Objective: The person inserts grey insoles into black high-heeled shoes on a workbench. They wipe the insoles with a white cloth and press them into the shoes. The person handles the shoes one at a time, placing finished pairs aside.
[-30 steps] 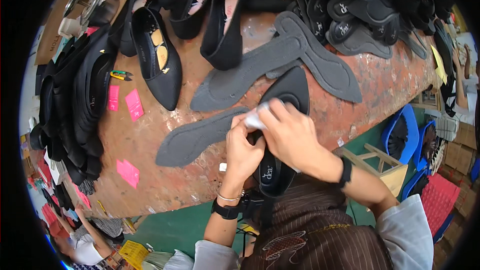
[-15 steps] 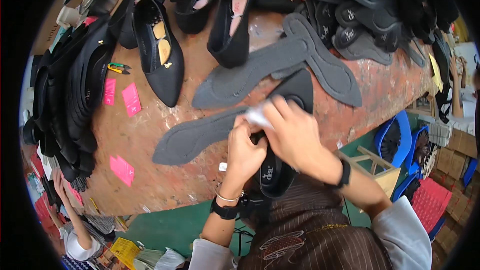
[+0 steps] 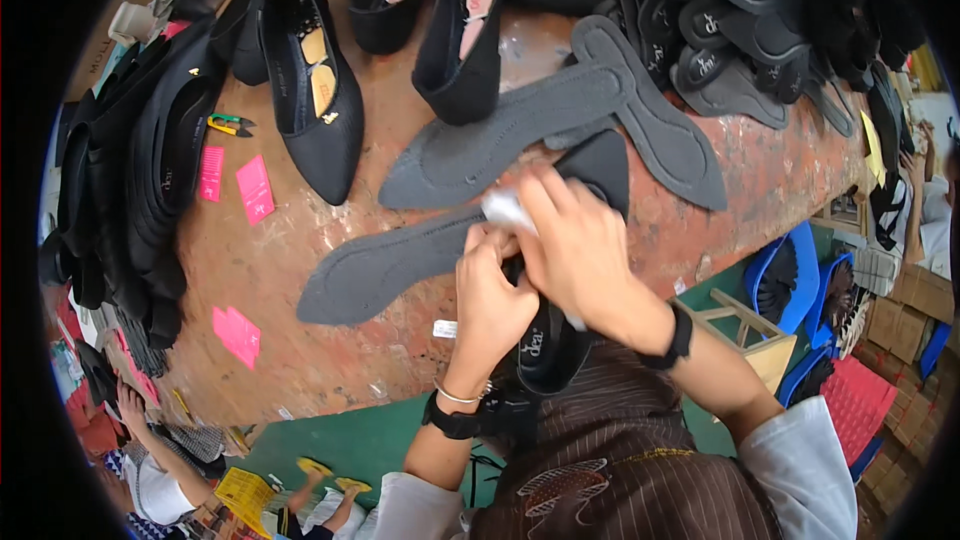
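A black pointed insole point(image 3: 543, 348) with a logo at its rounded end lies under my hands, close to my apron. My left hand point(image 3: 492, 285) is closed at its left edge, with fingers curled and thumb against it. Above its middle, my right hand point(image 3: 580, 248) is closed on a blurred white wad point(image 3: 507, 210), perhaps cloth or paper; the fingertips of both hands nearly meet there. My hands cover the insole's middle. Beside them lies a loose grey insole point(image 3: 380, 270). Farther off, another grey insole point(image 3: 510, 130) overlaps a third grey insole point(image 3: 660, 125).
Black pointed shoes point(image 3: 318, 155) stand along the far side of the brown table point(image 3: 300, 240). Stacked black pieces point(image 3: 140, 200) line the left, near pink tags point(image 3: 255, 188) and thread snips point(image 3: 230, 126). Piled insoles point(image 3: 745, 30) fill the far right. A co-worker's arm point(image 3: 160, 445) shows lower left.
My right hand with the white wad has shifted slightly up and left. The left hand stays nearly in place. A person's feet in yellow sandals have come into view at the lower left.
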`<state>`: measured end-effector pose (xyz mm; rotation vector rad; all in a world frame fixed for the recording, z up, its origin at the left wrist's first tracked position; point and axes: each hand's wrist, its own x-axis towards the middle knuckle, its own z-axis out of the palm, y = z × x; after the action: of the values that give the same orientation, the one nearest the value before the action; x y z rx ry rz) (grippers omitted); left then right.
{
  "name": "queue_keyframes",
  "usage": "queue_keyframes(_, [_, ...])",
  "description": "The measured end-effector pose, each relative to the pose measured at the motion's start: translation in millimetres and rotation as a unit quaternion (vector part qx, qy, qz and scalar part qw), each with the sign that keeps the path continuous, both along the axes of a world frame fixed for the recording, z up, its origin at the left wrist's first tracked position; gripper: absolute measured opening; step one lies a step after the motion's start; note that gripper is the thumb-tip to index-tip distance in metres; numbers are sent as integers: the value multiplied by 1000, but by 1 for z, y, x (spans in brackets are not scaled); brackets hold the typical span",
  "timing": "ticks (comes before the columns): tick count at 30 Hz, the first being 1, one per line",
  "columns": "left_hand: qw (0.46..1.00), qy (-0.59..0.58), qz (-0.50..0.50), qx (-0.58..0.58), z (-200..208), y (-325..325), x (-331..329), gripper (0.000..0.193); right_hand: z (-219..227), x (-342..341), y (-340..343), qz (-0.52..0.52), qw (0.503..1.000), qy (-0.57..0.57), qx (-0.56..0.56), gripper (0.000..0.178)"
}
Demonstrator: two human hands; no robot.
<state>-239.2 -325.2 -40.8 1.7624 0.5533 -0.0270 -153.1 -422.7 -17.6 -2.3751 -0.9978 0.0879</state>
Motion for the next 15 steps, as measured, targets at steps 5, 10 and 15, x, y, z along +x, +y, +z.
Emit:
queue_keyframes(5, [999, -26, 26, -22, -2, 3, -5, 38, 7, -11, -19, 53, 998, 30, -19, 36])
queue_keyframes(10, [999, -17, -16, 36, 2, 1, 1, 41, -1, 5, 2, 12, 1000, -11, -12, 31])
queue_keyframes(15, [998, -57, 5, 16, 3, 5, -2, 40, 12, -12, -19, 44, 997, 48, -33, 34])
